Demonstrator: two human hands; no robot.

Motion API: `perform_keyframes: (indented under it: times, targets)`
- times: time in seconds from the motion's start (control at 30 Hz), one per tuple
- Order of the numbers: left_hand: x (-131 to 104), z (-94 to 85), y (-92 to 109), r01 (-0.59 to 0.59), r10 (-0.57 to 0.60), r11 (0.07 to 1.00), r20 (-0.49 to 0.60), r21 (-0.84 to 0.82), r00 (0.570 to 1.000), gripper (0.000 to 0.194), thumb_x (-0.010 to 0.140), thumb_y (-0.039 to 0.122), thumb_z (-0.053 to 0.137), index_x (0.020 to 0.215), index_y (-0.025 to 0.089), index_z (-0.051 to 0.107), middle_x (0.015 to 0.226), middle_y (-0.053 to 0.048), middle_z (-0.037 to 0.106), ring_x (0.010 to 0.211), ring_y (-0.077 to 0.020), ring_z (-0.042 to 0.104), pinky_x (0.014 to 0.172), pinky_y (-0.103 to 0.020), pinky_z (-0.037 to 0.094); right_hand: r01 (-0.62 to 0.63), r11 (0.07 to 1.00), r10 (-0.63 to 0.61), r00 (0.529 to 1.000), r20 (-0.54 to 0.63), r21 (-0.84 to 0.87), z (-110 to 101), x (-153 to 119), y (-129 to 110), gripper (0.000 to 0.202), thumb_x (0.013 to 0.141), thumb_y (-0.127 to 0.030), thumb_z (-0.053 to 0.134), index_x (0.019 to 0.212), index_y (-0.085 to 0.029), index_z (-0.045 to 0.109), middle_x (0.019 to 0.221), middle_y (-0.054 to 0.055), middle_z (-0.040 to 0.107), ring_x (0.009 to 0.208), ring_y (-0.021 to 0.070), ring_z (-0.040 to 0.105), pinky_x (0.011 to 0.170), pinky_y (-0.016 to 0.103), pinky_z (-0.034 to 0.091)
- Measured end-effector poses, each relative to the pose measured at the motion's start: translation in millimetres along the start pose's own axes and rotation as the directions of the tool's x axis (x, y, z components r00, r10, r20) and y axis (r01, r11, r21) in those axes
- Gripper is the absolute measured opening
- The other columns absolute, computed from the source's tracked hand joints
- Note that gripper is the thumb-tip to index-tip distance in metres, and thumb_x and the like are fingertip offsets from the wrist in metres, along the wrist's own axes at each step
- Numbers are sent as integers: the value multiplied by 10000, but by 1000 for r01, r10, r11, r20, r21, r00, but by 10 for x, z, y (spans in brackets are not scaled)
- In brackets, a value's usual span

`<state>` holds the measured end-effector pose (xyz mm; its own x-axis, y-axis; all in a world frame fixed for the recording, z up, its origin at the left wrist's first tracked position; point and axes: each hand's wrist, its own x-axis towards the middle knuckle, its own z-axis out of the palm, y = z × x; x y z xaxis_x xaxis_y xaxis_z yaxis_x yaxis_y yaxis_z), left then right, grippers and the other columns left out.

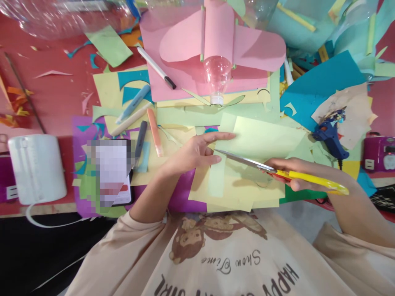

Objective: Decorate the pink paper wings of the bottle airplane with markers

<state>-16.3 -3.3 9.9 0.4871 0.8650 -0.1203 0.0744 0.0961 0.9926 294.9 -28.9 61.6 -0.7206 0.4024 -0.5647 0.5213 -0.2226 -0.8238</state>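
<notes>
**Right hand (304, 166) gripping scissors (272, 169)**

It is curling around the scissors, which are looking nearly closed and pointing toward the left hand (196, 152). That hand is holding nothing, thumb and forefinger parted, the forefinger reaching over a pale sheet (268, 139). A blue glue gun (329, 136) is lying beyond the right hand, to its right.

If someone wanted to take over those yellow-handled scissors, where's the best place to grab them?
Probably grip the scissors by the rear of the yellow handle, coming from above. That part juts back past the right hand's hold and shows uncovered over the wrist. The pointed blades aim left, toward the left hand, so that end looks a poor choice.
</notes>
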Motion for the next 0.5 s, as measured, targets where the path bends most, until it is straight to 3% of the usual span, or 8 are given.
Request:
perform_keyframes:
  times: [0.07,0.2,0.5]
  targets:
    - [5,-6,9,69,-65,997,94,-45,993,446,689,263,783,1126,275,695,530,25,532,348,-68,321,313,-233,301,12,1000,-12,1000,5,2,-15,14,11,573,800,-659,564,1113,-180,594,816,16,563,740,156,502,620,229,416]
    - [17,-19,26,210,-177,969,231,-127,957,560,715,219,746,1257,279,620,408,100,277,329,-57,171,322,-236,192,3,1000,-3,1000,16,-2,-28,38,22,602,791,-683,554,1128,-185,590,845,15,573,738,155,510,625,231,416]
    - [32,-13,46,244,-198,954,247,-172,948,572,680,153,735,1238,209,625,427,122,206,350,-41,141,343,-234,116,1,1000,-2,998,56,30,-35,62,39,664,799,-679,548,1244,-186,543,1038,46,598,845,177,540,687,237,428]
